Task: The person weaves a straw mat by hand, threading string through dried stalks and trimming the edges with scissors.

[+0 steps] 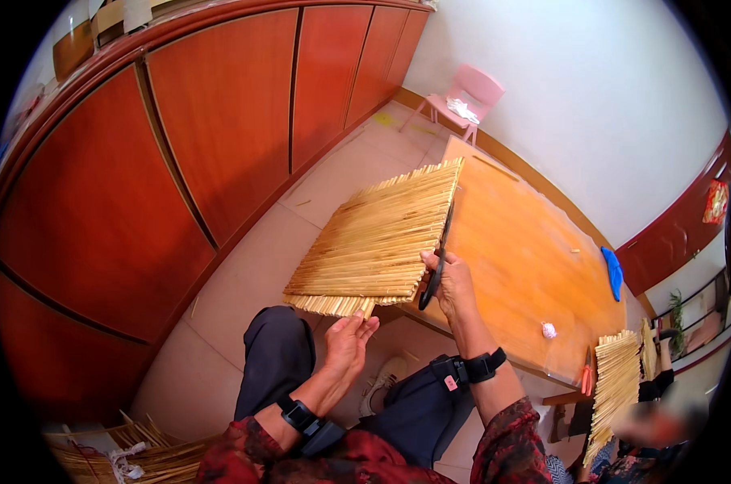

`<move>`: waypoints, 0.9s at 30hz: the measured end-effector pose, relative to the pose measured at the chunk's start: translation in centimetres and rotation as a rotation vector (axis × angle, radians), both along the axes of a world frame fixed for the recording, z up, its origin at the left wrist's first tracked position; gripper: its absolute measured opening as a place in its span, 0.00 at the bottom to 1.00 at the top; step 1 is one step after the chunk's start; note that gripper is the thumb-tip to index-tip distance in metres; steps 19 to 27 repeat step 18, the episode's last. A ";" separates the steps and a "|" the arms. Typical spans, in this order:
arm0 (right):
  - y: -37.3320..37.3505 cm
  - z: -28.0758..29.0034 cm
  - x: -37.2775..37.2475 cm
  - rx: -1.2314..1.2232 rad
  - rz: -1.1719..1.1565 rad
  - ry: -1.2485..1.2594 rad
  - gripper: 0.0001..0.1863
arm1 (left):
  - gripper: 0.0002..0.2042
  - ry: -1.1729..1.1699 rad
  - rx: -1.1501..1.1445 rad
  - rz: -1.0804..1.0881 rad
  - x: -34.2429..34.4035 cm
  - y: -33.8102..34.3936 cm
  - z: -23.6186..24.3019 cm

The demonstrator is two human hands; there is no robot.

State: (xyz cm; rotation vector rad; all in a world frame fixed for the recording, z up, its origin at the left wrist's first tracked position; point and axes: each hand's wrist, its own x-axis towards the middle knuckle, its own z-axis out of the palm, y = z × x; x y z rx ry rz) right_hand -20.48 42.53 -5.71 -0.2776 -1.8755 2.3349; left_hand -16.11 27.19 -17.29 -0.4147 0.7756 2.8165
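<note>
A mat of yellow straw stalks slopes in front of me, its right part over the near left end of the table. My left hand pinches stalk ends at its lower edge. At the mat's right edge, my right hand is closed around a long, thin black tool that runs along the cut ends. The tool's exact kind is not clear. The right hand's fingertips touch the stalks.
An orange-brown wooden table bears a white ball of string, a blue cloth and red-handled pliers. Another person at lower right has a straw mat. Loose straw lies lower left. Red cabinets and a pink chair stand beyond.
</note>
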 end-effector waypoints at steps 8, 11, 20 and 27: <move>-0.1 -1.7 -1.1 0.025 -0.025 0.045 0.11 | 0.07 0.034 0.022 0.002 0.3 0.1 0.0; 0.9 -2.5 -1.1 0.120 -0.060 0.099 0.11 | 0.07 0.039 0.028 0.014 0.6 0.2 0.3; -0.5 1.3 6.1 -0.088 -0.087 0.319 0.16 | 0.09 0.268 -0.201 0.028 2.5 -1.1 3.6; -0.5 1.3 6.1 -0.088 -0.087 0.319 0.16 | 0.09 0.268 -0.201 0.028 2.5 -1.1 3.6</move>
